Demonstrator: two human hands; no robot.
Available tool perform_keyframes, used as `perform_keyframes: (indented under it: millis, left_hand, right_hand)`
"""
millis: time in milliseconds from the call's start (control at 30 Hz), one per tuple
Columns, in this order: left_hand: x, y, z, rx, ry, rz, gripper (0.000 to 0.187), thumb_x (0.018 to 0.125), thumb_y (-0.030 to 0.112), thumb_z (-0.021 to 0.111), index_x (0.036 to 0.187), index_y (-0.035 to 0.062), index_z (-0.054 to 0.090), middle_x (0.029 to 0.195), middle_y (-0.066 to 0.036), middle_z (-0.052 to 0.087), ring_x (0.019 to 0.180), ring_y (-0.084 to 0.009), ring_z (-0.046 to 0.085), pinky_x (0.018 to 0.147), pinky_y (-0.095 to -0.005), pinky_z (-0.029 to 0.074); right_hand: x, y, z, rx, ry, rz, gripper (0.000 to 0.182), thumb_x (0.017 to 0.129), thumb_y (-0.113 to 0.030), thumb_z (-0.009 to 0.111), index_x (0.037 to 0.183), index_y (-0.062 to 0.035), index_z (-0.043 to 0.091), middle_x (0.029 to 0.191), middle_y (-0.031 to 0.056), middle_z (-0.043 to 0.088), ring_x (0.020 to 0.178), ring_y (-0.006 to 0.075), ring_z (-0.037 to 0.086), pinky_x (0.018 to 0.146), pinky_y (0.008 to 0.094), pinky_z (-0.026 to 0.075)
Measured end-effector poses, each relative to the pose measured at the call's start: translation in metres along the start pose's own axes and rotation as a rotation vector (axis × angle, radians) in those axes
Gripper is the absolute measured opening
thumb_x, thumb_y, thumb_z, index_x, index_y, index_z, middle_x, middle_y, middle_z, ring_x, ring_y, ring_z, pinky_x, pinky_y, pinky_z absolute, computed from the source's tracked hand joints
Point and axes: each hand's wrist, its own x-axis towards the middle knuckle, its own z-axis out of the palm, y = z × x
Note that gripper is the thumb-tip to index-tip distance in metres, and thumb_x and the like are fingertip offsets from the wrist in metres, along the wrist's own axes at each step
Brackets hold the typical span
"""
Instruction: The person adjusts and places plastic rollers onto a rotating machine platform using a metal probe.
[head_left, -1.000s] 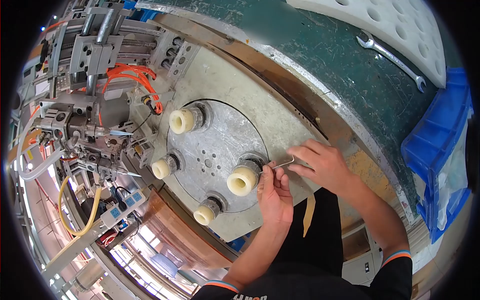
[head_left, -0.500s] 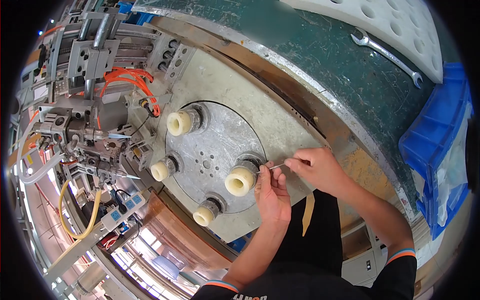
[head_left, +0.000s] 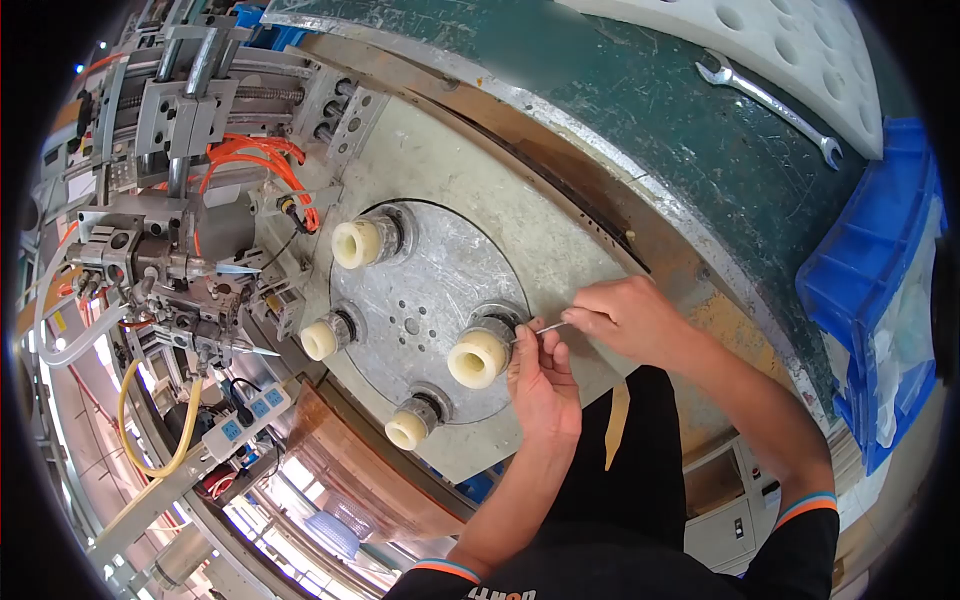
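My right hand (head_left: 635,318) is closed, its fingertips pinching the outer end of a thin metal rod (head_left: 553,327), apparently a hex key. The rod runs left to the side of the nearest cream plastic sleeve (head_left: 477,360), which sits in a metal holder. My left hand (head_left: 545,385) is beside that sleeve, thumb and index finger pinched around the rod's inner end. Its other fingers are curled loosely. The rod's tip is hidden by my left fingers. The holder stands on a round grey metal turntable (head_left: 455,265), along with several similar cream sleeves (head_left: 357,243).
At left stands a machine with clamps (head_left: 185,270), orange hoses (head_left: 265,160) and a power strip (head_left: 245,420). A green bench (head_left: 640,120) behind holds a wrench (head_left: 770,103) and a white perforated foam sheet (head_left: 850,70). A blue bin (head_left: 860,250) is at right.
My right hand has shifted slightly up and left, its fingers turned over the rod's end. My left hand stays by the sleeve. The view has moved a little.
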Motion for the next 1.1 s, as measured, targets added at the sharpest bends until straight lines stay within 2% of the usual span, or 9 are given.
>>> perform_keyframes:
  millis: [67,167,400,567,733,800,933,1033,1100]
  left_hand:
    - [0.000,-0.001,-0.001,0.004,-0.004,0.006,0.020,0.092,0.023,0.055,0.097,0.0030,0.057,0.082,0.001,0.059,0.073,-0.0046,0.059,0.062,-0.0163,0.052]
    - [-0.003,0.000,0.003,0.003,0.001,0.021,0.020,0.093,0.022,0.054,0.097,0.0028,0.056,0.080,0.001,0.058,0.070,-0.0040,0.057,0.061,-0.0162,0.051]
    - [-0.022,-0.016,-0.002,0.104,-0.086,0.014,0.021,0.094,0.024,0.052,0.096,0.0033,0.056,0.079,-0.001,0.057,0.067,-0.0071,0.055,0.059,-0.0210,0.048]
    - [-0.056,-0.040,-0.027,0.374,-0.278,0.031,0.024,0.094,0.023,0.052,0.098,0.0006,0.057,0.078,-0.003,0.058,0.065,-0.0106,0.055,0.060,-0.0243,0.046]
    - [-0.078,-0.037,-0.052,0.555,-0.296,0.062,0.022,0.094,0.020,0.052,0.099,0.0001,0.060,0.076,-0.004,0.058,0.064,-0.0104,0.053,0.062,-0.0238,0.045]
    - [-0.079,-0.013,-0.053,1.035,-0.254,0.277,0.019,0.092,0.016,0.053,0.102,0.0018,0.061,0.085,-0.004,0.058,0.073,-0.0116,0.055,0.068,-0.0242,0.045]
    - [-0.052,0.065,-0.033,1.549,-0.152,1.307,0.048,0.070,0.005,0.071,0.115,0.0060,0.056,0.107,-0.011,0.055,0.104,-0.0263,0.052,0.089,-0.0372,0.042]
    - [-0.028,0.102,-0.015,1.700,-0.332,1.263,0.051,0.067,0.004,0.071,0.116,0.0056,0.056,0.114,-0.014,0.054,0.110,-0.0309,0.050,0.093,-0.0373,0.041]
    - [-0.010,0.117,-0.016,1.890,-0.730,0.957,0.057,0.066,0.005,0.073,0.120,0.0058,0.052,0.118,-0.013,0.053,0.112,-0.0294,0.050,0.094,-0.0356,0.041]
  right_hand:
    - [0.004,-0.018,-0.008,0.507,-0.179,0.553,0.027,0.085,-0.021,0.058,0.068,-0.0004,0.060,0.060,0.0083,0.058,0.050,0.0193,0.057,0.049,0.0282,0.045]
    - [0.003,-0.017,-0.005,0.918,-0.237,0.852,0.032,0.089,-0.024,0.055,0.071,0.0022,0.061,0.059,0.0065,0.058,0.049,0.0117,0.054,0.046,0.0269,0.044]
    - [-0.038,-0.022,-0.010,0.678,-0.068,0.667,0.032,0.089,-0.023,0.055,0.072,0.0026,0.060,0.059,0.0059,0.057,0.050,0.0110,0.055,0.047,0.0255,0.044]
    - [-0.103,-0.036,-0.016,0.637,0.159,0.600,0.014,0.084,-0.015,0.060,0.084,-0.0012,0.062,0.067,0.0114,0.061,0.058,0.0188,0.059,0.054,0.0287,0.045]
    - [-0.133,-0.049,-0.015,0.498,0.053,0.401,0.011,0.082,-0.011,0.062,0.087,-0.0023,0.062,0.071,0.0127,0.061,0.059,0.0208,0.060,0.056,0.0298,0.046]
    - [-0.137,-0.053,-0.012,0.536,0.091,0.404,0.009,0.083,-0.009,0.061,0.087,-0.0018,0.062,0.069,0.0099,0.061,0.058,0.0165,0.059,0.054,0.0283,0.046]
    - [-0.147,-0.047,0.000,0.745,0.169,0.647,0.008,0.086,-0.009,0.060,0.088,-0.0013,0.062,0.064,0.0014,0.058,0.056,0.0055,0.055,0.051,0.0236,0.043]
    - [-0.151,-0.049,0.009,0.701,0.079,0.653,0.009,0.086,-0.009,0.060,0.089,-0.0008,0.061,0.062,0.0019,0.056,0.054,0.0057,0.052,0.050,0.0231,0.041]
    - [-0.150,-0.050,0.024,0.657,0.064,0.611,0.010,0.086,-0.010,0.060,0.089,-0.0003,0.060,0.060,0.0018,0.055,0.053,0.0052,0.050,0.049,0.0229,0.040]
